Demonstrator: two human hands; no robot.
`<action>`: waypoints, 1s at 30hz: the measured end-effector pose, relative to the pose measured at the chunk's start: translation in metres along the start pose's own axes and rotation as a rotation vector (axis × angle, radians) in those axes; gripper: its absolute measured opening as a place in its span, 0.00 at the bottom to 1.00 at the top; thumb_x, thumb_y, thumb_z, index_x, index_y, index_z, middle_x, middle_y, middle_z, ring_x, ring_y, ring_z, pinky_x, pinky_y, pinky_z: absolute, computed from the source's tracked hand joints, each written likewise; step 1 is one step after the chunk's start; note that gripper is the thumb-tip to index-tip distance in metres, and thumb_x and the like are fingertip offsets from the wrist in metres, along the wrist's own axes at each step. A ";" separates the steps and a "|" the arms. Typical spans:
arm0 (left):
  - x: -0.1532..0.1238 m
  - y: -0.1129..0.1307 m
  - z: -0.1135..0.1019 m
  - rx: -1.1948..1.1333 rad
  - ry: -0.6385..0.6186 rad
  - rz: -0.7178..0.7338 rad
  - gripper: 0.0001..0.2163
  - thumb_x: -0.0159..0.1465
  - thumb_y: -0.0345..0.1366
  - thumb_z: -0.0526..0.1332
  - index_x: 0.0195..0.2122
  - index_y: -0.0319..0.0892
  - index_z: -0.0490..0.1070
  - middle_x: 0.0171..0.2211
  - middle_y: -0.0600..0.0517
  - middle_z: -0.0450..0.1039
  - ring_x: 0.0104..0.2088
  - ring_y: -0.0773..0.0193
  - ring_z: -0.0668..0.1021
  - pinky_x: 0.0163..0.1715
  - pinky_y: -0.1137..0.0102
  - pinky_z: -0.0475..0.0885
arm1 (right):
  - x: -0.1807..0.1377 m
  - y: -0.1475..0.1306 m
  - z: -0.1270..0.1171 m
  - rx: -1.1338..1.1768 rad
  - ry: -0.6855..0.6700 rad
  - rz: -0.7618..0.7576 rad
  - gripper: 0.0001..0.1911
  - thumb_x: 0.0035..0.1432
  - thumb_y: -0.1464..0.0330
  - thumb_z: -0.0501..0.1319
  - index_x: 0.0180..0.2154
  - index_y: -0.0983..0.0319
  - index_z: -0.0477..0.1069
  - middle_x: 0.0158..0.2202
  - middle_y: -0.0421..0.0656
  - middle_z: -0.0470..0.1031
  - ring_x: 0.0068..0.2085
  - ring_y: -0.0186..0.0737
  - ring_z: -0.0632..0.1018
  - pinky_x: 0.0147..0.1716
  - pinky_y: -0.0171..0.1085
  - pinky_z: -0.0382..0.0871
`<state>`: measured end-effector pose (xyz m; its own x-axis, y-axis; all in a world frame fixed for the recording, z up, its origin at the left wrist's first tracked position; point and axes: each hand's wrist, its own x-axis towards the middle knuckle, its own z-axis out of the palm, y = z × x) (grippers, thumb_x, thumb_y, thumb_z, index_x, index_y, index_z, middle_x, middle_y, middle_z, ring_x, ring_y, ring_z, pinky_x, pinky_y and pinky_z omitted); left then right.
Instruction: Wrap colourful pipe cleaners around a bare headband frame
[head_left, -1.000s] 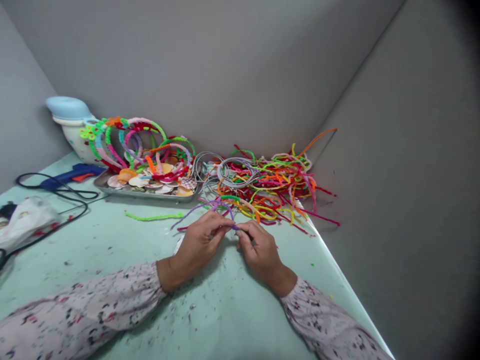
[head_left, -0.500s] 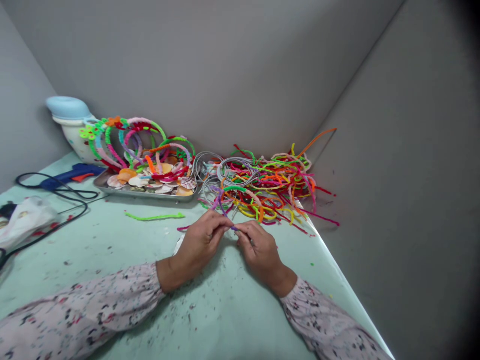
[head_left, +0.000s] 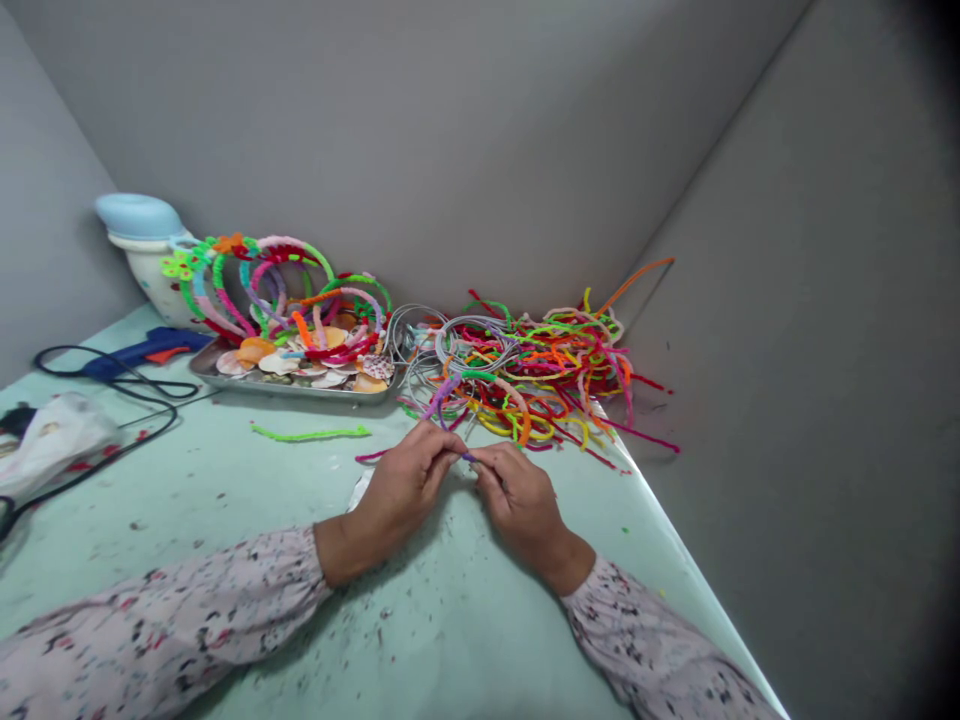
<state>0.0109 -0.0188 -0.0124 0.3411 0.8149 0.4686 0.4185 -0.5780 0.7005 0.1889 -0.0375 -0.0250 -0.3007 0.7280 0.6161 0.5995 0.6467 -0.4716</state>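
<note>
Both hands meet above the table, closed at the fingertips. Between them is a short stretch of dark purple pipe cleaner (head_left: 469, 457). My left hand (head_left: 405, 475) pinches it from the left, thumb against forefinger. From the other side my right hand (head_left: 517, 495) grips it in the same way. A thin purple strand curves up out of the left fingers. Just beyond the hands rises a pipe-cleaner-wrapped hoop (head_left: 480, 375), banded lavender, green, pink and orange. Its lower part is hidden, so I cannot tell whether the fingers hold it too.
A metal tray (head_left: 300, 392) holds shells and colourful wrapped headbands. Bare wire hoops (head_left: 472, 340) and a heap of pipe cleaners (head_left: 570, 370) lie to its right. One green pipe cleaner (head_left: 311, 434) lies alone. Leftward are a blue glue gun (head_left: 142, 350), its black cord and a white plastic bag (head_left: 64, 435).
The banded hoop has turned slightly rightward, and more of its lavender part shows above my left hand. The purple strand's curve has shifted a little. Both hands stay nearly in place.
</note>
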 end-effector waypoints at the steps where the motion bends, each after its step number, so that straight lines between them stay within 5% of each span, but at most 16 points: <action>1: 0.000 0.000 0.000 0.001 0.003 0.001 0.06 0.66 0.29 0.54 0.38 0.42 0.70 0.35 0.52 0.69 0.38 0.65 0.73 0.40 0.70 0.68 | 0.000 0.000 0.000 0.001 0.000 0.000 0.10 0.65 0.72 0.53 0.45 0.60 0.70 0.38 0.44 0.75 0.40 0.38 0.76 0.39 0.37 0.71; 30: 0.000 0.000 -0.002 0.075 -0.073 -0.053 0.08 0.67 0.31 0.52 0.38 0.41 0.71 0.35 0.51 0.69 0.36 0.64 0.73 0.38 0.68 0.69 | 0.000 0.001 0.000 -0.059 -0.038 0.002 0.12 0.65 0.72 0.52 0.47 0.60 0.70 0.40 0.46 0.76 0.42 0.39 0.76 0.41 0.38 0.72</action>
<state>0.0095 -0.0187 -0.0113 0.3759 0.8409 0.3893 0.4983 -0.5376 0.6802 0.1899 -0.0369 -0.0260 -0.3264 0.7380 0.5906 0.6426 0.6315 -0.4340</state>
